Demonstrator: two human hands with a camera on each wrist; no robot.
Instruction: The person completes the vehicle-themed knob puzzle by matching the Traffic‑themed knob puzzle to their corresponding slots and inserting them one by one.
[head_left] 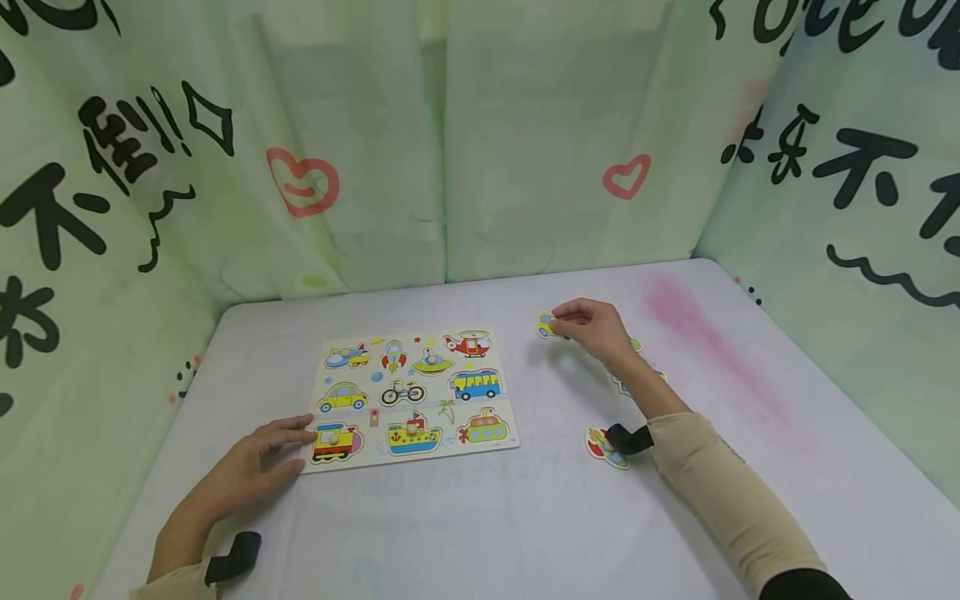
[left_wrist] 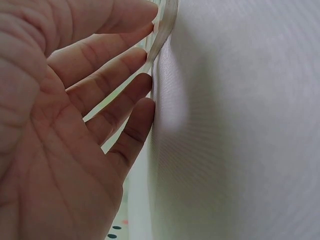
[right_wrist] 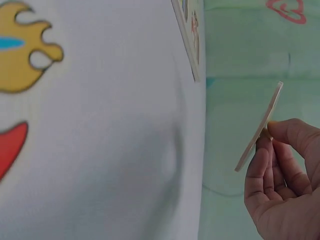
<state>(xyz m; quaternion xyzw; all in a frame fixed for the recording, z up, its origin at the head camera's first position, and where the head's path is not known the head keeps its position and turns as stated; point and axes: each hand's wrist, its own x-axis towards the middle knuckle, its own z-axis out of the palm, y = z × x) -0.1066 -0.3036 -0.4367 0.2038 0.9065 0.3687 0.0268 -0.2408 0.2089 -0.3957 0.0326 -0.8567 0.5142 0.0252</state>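
Note:
A flat wooden puzzle board (head_left: pixel 442 408) with vehicle pictures lies on the table. My left hand (head_left: pixel 251 458) rests at its left edge, fingers nearly straight and fingertips right at the border; in the left wrist view the fingertips meet the board's thin rim (left_wrist: pixel 167 25). To the board's right, my right hand (head_left: pixel 596 329) pinches a small yellow puzzle piece (head_left: pixel 543 325), which looks like a car. Seen edge-on in the right wrist view, that thin piece (right_wrist: pixel 257 130) is held tilted above the table, thumb and fingers gripping it from behind.
Below the right forearm lies a rocket-shaped piece (head_left: pixel 600 446), partly covered by the wrist camera. Two more pieces, one of them a blue-edged piece (head_left: pixel 622 386), peek out from behind that arm. Printed curtains (head_left: pixel 480 167) stand around the white-covered table (head_left: pixel 420 533).

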